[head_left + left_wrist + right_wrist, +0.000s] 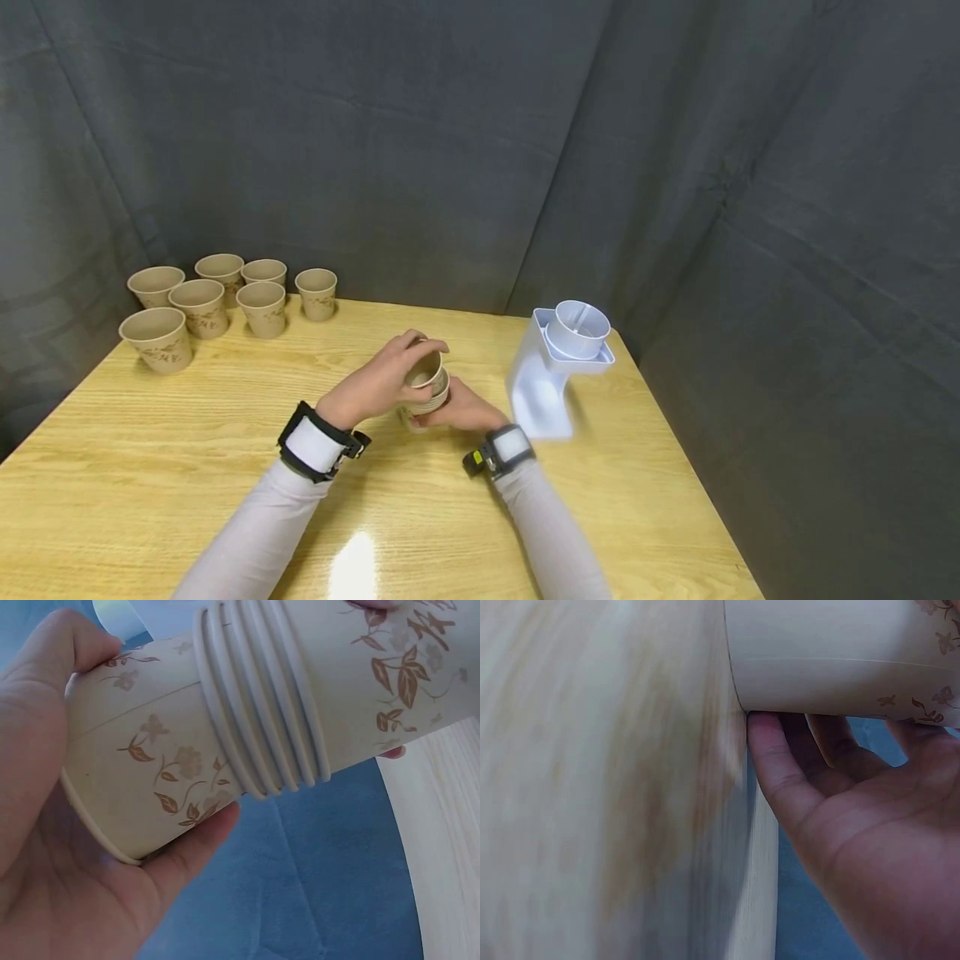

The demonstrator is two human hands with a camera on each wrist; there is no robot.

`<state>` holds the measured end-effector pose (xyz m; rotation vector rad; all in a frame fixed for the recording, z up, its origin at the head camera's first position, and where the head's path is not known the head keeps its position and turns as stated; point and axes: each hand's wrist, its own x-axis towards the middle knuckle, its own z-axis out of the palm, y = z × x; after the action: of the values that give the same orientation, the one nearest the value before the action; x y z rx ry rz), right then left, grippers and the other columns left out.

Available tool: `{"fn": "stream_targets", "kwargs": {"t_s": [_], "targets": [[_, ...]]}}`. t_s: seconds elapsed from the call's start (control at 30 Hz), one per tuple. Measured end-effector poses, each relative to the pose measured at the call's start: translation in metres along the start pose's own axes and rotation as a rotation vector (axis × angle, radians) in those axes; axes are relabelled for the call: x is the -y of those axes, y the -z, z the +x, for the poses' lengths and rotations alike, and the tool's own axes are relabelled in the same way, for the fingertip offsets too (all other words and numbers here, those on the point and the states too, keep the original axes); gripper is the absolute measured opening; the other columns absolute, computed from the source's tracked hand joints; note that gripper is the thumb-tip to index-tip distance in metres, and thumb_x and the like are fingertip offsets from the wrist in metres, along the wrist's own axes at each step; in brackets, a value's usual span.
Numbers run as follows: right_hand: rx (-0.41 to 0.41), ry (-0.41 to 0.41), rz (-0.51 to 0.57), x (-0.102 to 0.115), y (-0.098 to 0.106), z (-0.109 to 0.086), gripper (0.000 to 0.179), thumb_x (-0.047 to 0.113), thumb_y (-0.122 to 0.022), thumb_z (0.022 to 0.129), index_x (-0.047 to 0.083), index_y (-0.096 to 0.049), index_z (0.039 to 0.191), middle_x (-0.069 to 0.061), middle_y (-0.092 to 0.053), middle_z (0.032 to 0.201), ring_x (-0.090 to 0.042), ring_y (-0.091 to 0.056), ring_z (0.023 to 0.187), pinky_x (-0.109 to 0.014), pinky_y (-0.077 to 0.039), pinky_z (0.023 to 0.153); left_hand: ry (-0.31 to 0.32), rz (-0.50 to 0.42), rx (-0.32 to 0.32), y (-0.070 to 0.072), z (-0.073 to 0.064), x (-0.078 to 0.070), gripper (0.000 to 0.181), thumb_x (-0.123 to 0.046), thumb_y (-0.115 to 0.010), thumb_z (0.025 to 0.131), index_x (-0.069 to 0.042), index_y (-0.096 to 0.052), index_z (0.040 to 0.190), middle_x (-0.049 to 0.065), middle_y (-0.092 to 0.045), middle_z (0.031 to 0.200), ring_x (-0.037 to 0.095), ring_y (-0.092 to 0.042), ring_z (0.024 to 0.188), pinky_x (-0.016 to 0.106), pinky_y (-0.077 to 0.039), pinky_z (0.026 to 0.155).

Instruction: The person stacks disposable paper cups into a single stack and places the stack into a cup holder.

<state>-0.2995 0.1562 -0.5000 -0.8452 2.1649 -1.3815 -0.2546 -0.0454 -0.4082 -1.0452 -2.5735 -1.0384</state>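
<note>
Pinching upper cup (157,750) in left grip (384,379), clasping stack (382,682) beneath with right grip (467,408), upright on tabletop (420,517). Seemingly nesting or separating; next, probably needing straight movement along stack.

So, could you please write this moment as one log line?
left hand: grips top cup; right hand: holds stack below; other cups: upright, at left; white stand: at right

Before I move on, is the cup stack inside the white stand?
No: the left hand and right hand hold the cup stack to the left of the white stand.
</note>
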Motion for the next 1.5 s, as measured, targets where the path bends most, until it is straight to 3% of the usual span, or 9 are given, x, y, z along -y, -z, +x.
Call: {"fn": "stream_targets", "kwargs": {"t_s": [0.27,0.53,0.7,0.83,1.03,1.17,1.27,1.4,1.5], "targets": [[-0.004,-0.006,-0.011,0.001,0.001,-0.001,0.065,0.016,-0.084,0.081,0.015,-0.054,0.138,0.000,-0.065,0.126,-0.015,-0.064,0.113,-0.035,-0.048,0.103,0.004,0.043,-0.008,-0.007,0.001,0.002,0.059,-0.016,-0.079,0.086,-0.006,-0.055,0.139,0.015,-0.055,0.120,0.032,-0.057,0.109,0.046,-0.053,0.095],[0.027,-0.017,-0.057,0.003,0.000,-0.002,0.063,0.019,-0.082,0.085,0.015,-0.054,0.141,0.002,-0.066,0.130,-0.012,-0.064,0.115,-0.032,-0.048,0.103,0.112,0.129,0.127,-0.028,-0.004,0.004,0.059,-0.027,-0.070,0.094,-0.004,-0.050,0.144,0.021,-0.053,0.120,0.037,-0.055,0.106,0.047,-0.054,0.088],[0.030,0.000,-0.057,0.002,0.000,-0.003,0.060,0.018,-0.080,0.087,0.013,-0.054,0.141,0.000,-0.066,0.130,-0.011,-0.065,0.114,-0.029,-0.050,0.101,0.107,0.200,0.125,-0.035,-0.006,0.004,0.069,-0.026,-0.077,0.086,-0.005,-0.049,0.145,0.022,-0.052,0.121,0.038,-0.055,0.103,0.048,-0.056,0.084],[0.018,-0.006,-0.040,0.003,0.000,-0.005,0.061,0.015,-0.080,0.086,0.011,-0.053,0.140,-0.003,-0.066,0.129,-0.011,-0.065,0.113,-0.030,-0.050,0.100,0.106,0.169,0.127,-0.035,-0.005,0.005,0.070,-0.028,-0.077,0.086,-0.007,-0.048,0.147,0.020,-0.052,0.121,0.037,-0.055,0.104,0.047,-0.056,0.086],[0.017,0.003,-0.003,0.001,-0.001,-0.005,0.067,0.009,-0.080,0.083,0.010,-0.050,0.143,-0.007,-0.064,0.132,-0.014,-0.062,0.117,-0.031,-0.049,0.103,0.107,0.026,0.134,-0.031,-0.012,0.019,0.080,-0.032,-0.079,0.089,-0.003,-0.040,0.152,0.017,-0.053,0.126,0.032,-0.057,0.115,0.046,-0.054,0.096],[0.007,0.000,0.018,-0.001,-0.002,-0.005,0.067,0.009,-0.082,0.082,0.012,-0.052,0.141,-0.004,-0.064,0.129,-0.013,-0.062,0.116,-0.032,-0.048,0.103,0.094,-0.050,0.142,-0.023,-0.023,0.032,0.085,-0.027,-0.081,0.088,-0.001,-0.034,0.155,0.019,-0.053,0.140,0.033,-0.055,0.127,0.049,-0.047,0.106],[-0.015,-0.006,0.026,0.001,-0.003,-0.005,0.071,0.009,-0.084,0.079,0.016,-0.052,0.142,0.000,-0.063,0.130,-0.012,-0.060,0.118,-0.034,-0.046,0.106,0.084,-0.042,0.140,-0.010,-0.033,0.044,0.082,-0.024,-0.081,0.087,0.000,-0.037,0.153,0.022,-0.056,0.140,0.035,-0.057,0.125,0.052,-0.048,0.104],[-0.030,-0.021,0.061,0.003,-0.005,-0.005,0.073,0.008,-0.085,0.077,0.017,-0.053,0.142,0.000,-0.064,0.129,-0.013,-0.061,0.118,-0.036,-0.044,0.107,0.099,0.072,0.086,0.015,-0.049,0.061,0.073,-0.027,-0.080,0.088,0.001,-0.046,0.147,0.022,-0.064,0.125,0.037,-0.063,0.113,0.055,-0.052,0.094],[-0.033,-0.035,0.068,0.004,-0.005,-0.005,0.071,0.007,-0.085,0.077,0.016,-0.054,0.140,0.000,-0.065,0.127,-0.013,-0.061,0.117,-0.036,-0.044,0.108,0.091,0.204,-0.024,0.039,-0.062,0.072,0.066,-0.026,-0.080,0.088,0.002,-0.053,0.140,0.024,-0.065,0.124,0.041,-0.063,0.112,0.059,-0.050,0.095]]}}
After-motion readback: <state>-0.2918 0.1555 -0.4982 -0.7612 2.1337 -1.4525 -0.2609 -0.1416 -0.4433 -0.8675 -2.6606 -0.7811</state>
